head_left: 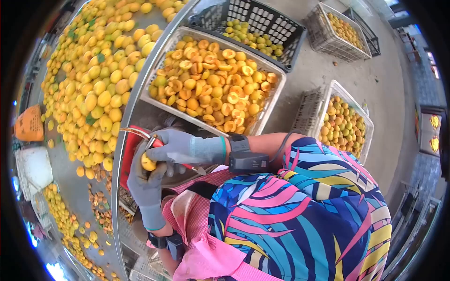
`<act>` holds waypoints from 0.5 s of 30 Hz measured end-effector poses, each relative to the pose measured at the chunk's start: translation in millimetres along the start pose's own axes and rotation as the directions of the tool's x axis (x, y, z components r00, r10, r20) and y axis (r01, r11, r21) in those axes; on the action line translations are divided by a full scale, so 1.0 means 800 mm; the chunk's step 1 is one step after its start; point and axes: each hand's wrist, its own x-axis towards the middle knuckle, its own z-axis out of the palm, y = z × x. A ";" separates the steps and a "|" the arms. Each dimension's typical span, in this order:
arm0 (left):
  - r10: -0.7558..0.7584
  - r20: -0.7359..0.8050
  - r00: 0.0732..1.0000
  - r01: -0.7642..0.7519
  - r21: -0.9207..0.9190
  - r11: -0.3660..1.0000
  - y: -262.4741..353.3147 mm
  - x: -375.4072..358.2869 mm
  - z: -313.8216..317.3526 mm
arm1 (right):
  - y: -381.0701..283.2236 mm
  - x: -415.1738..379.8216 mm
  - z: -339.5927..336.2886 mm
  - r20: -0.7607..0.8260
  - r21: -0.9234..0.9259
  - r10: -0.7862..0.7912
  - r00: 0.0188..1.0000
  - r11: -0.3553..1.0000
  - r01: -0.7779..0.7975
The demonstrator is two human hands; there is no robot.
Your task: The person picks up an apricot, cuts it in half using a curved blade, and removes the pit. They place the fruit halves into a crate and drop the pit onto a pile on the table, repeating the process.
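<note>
My left hand [146,175], in a grey glove, is closed around a yellow-orange apricot [148,162]. My right hand [176,147], also gloved in grey, grips a red-handled hand tool [151,142] with curved metal parts, right against the fruit. How the tool's jaws meet the apricot is partly hidden by the fingers. Just beyond the hands, a red object [125,161] sits at the metal table edge. Close to my right hand stands a pale crate [206,125] filled with halved, pitted apricots [213,79].
Whole apricots [101,89] are heaped across the metal-edged table [79,187]. A black crate [295,44] holds greenish fruit. Pale crates of fruit [370,119] [318,40] stand on the floor. An orange bag [29,124] and a white container [35,168] are at the far side.
</note>
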 end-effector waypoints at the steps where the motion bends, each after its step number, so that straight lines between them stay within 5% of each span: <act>1: -0.016 -0.009 1.000 0.017 0.058 0.998 -0.003 -0.002 0.000 | 0.003 0.004 0.003 -0.042 -0.046 0.012 0.999 0.999 -0.014; 4: -0.058 -0.103 0.993 0.060 0.016 0.998 -0.009 -0.011 -0.001 | -0.009 0.013 0.019 -0.032 -0.110 0.038 0.999 0.993 -0.041; 7: -0.041 -0.055 0.998 0.013 -0.430 0.903 -0.005 -0.023 -0.008 | -0.024 0.021 0.035 -0.002 -0.140 0.128 0.992 0.982 -0.127; 10: -0.130 -0.121 0.984 0.023 -0.639 0.769 -0.035 -0.038 -0.016 | 0.004 0.053 0.041 0.123 -0.014 0.114 0.986 0.994 -0.113; 12: -0.114 -0.111 0.987 -0.048 -0.893 0.447 -0.047 -0.042 -0.022 | 0.012 0.072 0.055 0.180 0.149 0.086 0.980 0.982 -0.114; 15: -0.210 -0.209 0.955 -0.148 -0.950 0.274 -0.045 -0.048 -0.027 | 0.002 0.094 0.075 0.109 -0.020 0.195 0.975 0.981 -0.194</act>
